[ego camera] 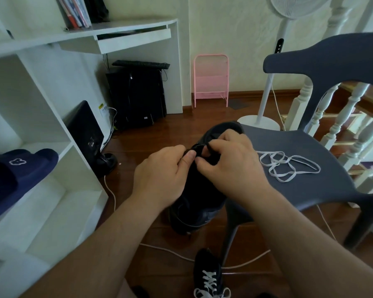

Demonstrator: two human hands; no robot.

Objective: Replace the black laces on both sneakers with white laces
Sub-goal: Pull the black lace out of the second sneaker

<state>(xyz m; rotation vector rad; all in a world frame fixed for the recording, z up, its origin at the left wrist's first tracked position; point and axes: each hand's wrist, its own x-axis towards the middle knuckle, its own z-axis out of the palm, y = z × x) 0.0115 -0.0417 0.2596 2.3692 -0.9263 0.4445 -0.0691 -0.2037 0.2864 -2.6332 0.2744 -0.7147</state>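
Both grips on black lace [199, 147]; sneaker [199, 190] toe away.

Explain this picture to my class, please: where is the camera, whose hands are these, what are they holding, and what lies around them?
The camera sits on a person's head, looking forward and down, so the arms are the wearer's own. The left hand and right hand together pinch a black lace on a dark sneaker held above the wooden floor. A loose white lace lies on the grey chair seat. Near the bottom edge, a second sneaker already wears white laces. A navy slipper rests on the white shelf.
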